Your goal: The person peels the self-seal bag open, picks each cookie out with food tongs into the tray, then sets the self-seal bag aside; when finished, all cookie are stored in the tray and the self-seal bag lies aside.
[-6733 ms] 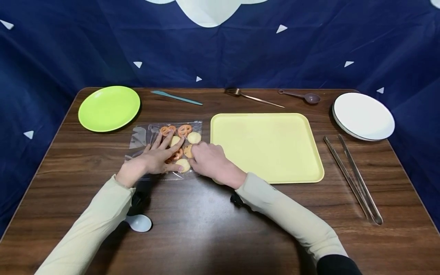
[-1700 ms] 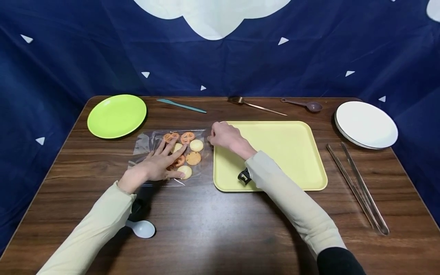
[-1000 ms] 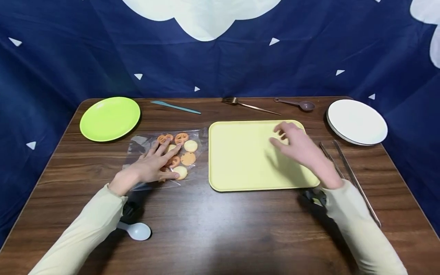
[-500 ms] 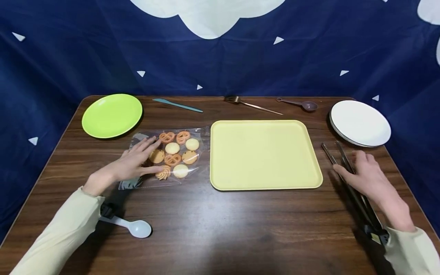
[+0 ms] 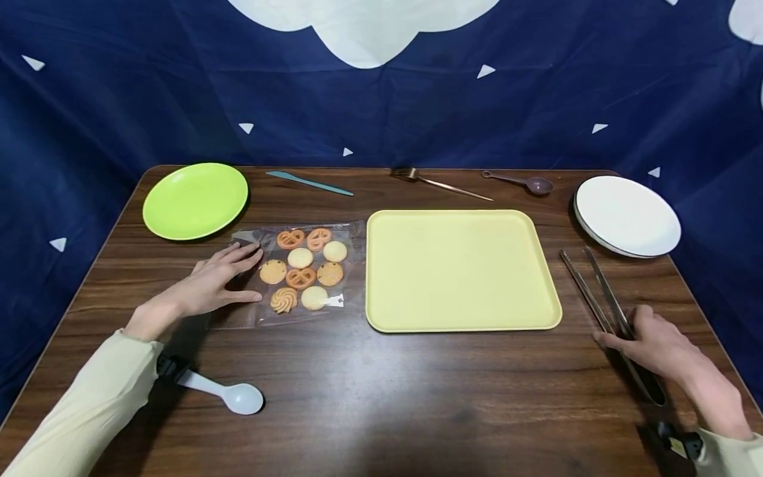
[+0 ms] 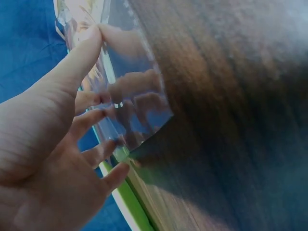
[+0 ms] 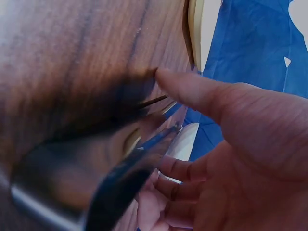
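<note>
A clear zip bag (image 5: 354,281) with several cookies and pretzels in it lies flat on the table. My left hand (image 5: 205,281) is at the bag's left end, fingers spread and fingertips on the plastic film. In the left wrist view the thumb (image 6: 79,60) and fingers touch the bag's glossy sheet (image 6: 130,67). My right hand (image 5: 661,344) straddles the metal tongs (image 5: 608,298) lying at the right. Its thumb reaches past the left arm of the tongs and its fingers bend down beside the right arm, as the right wrist view also shows; the thumb stands apart from the metal.
A yellow tray (image 5: 461,271) lies in the middle, right beside the bag. Behind are a green plate (image 5: 195,201), a blue knife (image 5: 310,183), a copper-coloured fork (image 5: 441,184), a brown spoon (image 5: 521,182) and white plates (image 5: 627,215). A white spoon (image 5: 241,399) lies near the left forearm.
My right hand has left the bag's right edge, crossed over the tray and come down around the tongs. The left hand has slid left off the cookies to the bag's left end.
</note>
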A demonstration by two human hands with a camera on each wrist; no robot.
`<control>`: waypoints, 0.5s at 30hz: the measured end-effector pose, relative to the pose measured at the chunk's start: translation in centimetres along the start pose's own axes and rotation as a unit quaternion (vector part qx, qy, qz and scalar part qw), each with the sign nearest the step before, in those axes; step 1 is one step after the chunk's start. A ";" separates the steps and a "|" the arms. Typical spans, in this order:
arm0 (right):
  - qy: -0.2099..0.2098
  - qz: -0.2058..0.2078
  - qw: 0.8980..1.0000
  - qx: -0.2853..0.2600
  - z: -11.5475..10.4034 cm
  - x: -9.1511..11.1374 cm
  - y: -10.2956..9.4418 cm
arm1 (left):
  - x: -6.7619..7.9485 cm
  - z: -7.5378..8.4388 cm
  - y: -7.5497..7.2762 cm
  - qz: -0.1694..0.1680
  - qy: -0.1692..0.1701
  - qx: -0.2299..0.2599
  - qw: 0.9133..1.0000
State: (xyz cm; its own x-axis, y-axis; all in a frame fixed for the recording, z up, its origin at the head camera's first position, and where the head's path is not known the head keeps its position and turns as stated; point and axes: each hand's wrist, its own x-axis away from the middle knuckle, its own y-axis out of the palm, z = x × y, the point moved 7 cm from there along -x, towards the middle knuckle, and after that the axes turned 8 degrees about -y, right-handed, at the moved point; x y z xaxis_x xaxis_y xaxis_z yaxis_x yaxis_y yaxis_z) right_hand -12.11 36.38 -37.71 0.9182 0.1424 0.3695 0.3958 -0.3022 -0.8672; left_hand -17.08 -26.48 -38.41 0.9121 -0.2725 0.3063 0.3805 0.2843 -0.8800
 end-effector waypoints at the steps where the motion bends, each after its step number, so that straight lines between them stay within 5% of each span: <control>1: 0.002 -0.003 1.000 0.001 0.1 0.0 0.0 | 0.0 0.0 -0.1 0.004 0.001 -0.001 1.000; 15: -0.015 0.037 0.999 0.014 0.1 0.5 0.1 | 0.2 0.7 -0.9 0.078 0.053 -0.029 0.995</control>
State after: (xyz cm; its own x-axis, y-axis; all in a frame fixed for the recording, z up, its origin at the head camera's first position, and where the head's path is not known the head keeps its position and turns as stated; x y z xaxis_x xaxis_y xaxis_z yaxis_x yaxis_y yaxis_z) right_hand -11.58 36.54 -37.64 0.9443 0.1479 0.2939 0.3254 -0.2875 -0.9008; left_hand -17.16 -26.15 -37.32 0.9369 -0.3261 0.1259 0.2227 0.2792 -0.9340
